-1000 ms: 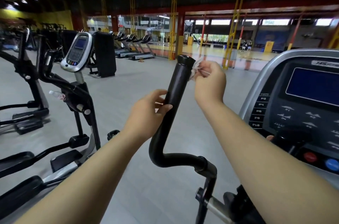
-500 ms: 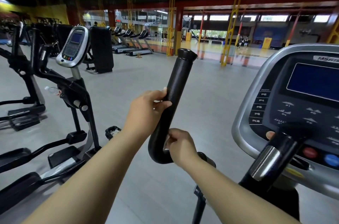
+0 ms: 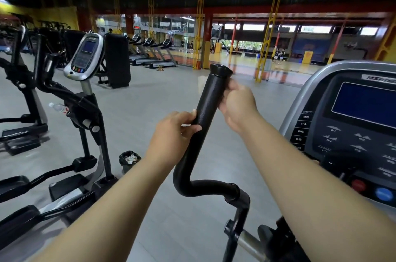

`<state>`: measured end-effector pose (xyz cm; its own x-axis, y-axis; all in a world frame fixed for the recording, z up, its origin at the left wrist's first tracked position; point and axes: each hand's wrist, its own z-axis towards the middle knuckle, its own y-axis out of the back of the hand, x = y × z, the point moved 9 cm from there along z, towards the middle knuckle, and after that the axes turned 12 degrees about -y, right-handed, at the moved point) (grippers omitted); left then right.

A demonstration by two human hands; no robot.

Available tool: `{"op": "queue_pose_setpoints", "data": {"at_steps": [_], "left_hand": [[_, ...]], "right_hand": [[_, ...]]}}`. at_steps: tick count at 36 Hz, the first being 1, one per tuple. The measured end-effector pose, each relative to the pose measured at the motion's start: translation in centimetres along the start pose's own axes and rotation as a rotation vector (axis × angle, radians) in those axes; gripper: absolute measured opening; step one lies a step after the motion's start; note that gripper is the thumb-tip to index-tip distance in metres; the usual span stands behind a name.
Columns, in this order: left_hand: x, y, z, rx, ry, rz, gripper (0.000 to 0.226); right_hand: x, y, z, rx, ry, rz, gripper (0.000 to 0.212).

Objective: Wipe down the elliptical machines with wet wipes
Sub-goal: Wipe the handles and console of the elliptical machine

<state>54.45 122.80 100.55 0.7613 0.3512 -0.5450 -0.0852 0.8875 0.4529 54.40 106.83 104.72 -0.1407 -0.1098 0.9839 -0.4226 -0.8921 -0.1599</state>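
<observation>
- Gripping seen in head view: left hand [image 3: 174, 131] curls round the black handlebar [image 3: 211, 98] at mid-shaft, thumb across the front.
- Right hand [image 3: 237, 105] wraps the same handlebar higher up, just below the end cap.
- Handlebar stands tilted, just left of the elliptical's console [image 3: 342, 133].
- Small bin [image 3: 129, 160] sits on the floor beyond the left forearm.
</observation>
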Motion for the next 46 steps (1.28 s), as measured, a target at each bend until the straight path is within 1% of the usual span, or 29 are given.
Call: {"op": "queue_pose_setpoints", "data": {"at_steps": [3, 7, 9, 12, 13, 15, 18, 21, 23, 25, 27, 29, 32, 34, 36, 37, 38, 41, 43, 44, 46], "left_hand": [[-0.2, 0.0, 0.0, -0.001, -0.019, 0.026, 0.029], [-0.2, 0.1, 0.0, 0.004, -0.02, 0.018, 0.028], [-0.3, 0.0, 0.0, 0.009, -0.019, 0.007, 0.028], [-0.3, 0.1, -0.1, 0.004, -0.019, 0.002, 0.027], [-0.3, 0.1, -0.1, 0.004, -0.018, 0.0, 0.027], [-0.3, 0.1, -0.2, 0.008, -0.019, -0.007, 0.028], [-0.6, 0.2, -0.4, 0.011, -0.032, -0.018, 0.029], [-0.8, 0.3, -0.6, 0.02, -0.05, -0.023, 0.03], [-0.9, 0.5, -0.8, 0.013, -0.052, -0.068, 0.026], [-1.4, 0.9, -0.9, -0.013, -0.057, -0.131, 0.021], [-2.1, 1.3, -0.9, -0.033, -0.063, -0.199, 0.02], [-2.9, 1.5, -0.8, -0.018, -0.063, -0.28, 0.021], [-4.0, 1.7, -0.5, 0.012, -0.06, -0.405, 0.024], [-4.1, 2.4, -0.3, -0.03, -0.049, -0.413, 0.026], [-3.7, 3.2, 0.0, -0.086, -0.032, -0.395, 0.025], [-3.6, 3.5, 0.2, -0.109, -0.027, -0.379, 0.026], [-3.4, 3.9, 0.3, -0.132, -0.024, -0.358, 0.027], [-3.3, 4.8, 1.1, -0.186, -0.008, -0.311, 0.028], [-3.5, 5.1, 2.0, -0.201, 0.001, -0.293, 0.024], [-3.6, 5.1, 2.5, -0.21, 0.003, -0.279, 0.019], [-4.1, 5.1, 3.6, -0.229, -0.005, -0.254, 0.012]], "right_hand": [[-2.4, -0.7, -1.4, 0.096, -0.076, 0.079, 0.036], [-7.3, -2.0, -3.4, 0.224, -0.185, -0.036, 0.039], [-9.6, -1.9, -4.2, 0.228, -0.246, -0.074, 0.037], [-11.5, -1.4, -5.1, 0.238, -0.26, -0.171, 0.029], [-11.6, -1.2, -5.2, 0.227, -0.252, -0.21, 0.026], [-11.7, -0.2, -5.3, 0.15, -0.257, -0.225, 0.021], [-10.6, 0.9, -5.7, 0.071, -0.168, -0.241, 0.013], [-9.1, 2.0, -6.1, -0.012, -0.063, -0.142, 0.011], [-7.7, 2.8, -6.3, -0.077, 0.02, -0.091, 0.019], [-5.8, 2.9, -6.6, -0.084, 0.12, -0.07, 0.028], [-3.9, 2.6, -7.1, -0.055, 0.197, -0.073, 0.031], [-2.2, 1.7, -7.6, 0.007, 0.255, -0.105, 0.031], [-0.7, -0.4, -8.3, 0.19, 0.282, -0.149, 0.036], [-0.1, -1.2, -8.7, 0.276, 0.272, -0.174, 0.044], [0.6, -1.4, -8.9, 0.309, 0.286, -0.22, 0.047], [1.2, -1.2, -9.0, 0.292, 0.316, -0.254, 0.045], [1.9, -0.8, -9.1, 0.24, 0.359, -0.296, 0.042], [4.7, 1.4, -8.9, -0.056, 0.523, -0.483, 0.031], [6.3, 2.2, -8.7, -0.203, 0.601, -0.588, 0.028], [6.7, 2.3, -8.3, -0.234, 0.61, -0.631, 0.03], [7.1, 1.9, -7.2, -0.236, 0.584, -0.719, 0.038]]}}
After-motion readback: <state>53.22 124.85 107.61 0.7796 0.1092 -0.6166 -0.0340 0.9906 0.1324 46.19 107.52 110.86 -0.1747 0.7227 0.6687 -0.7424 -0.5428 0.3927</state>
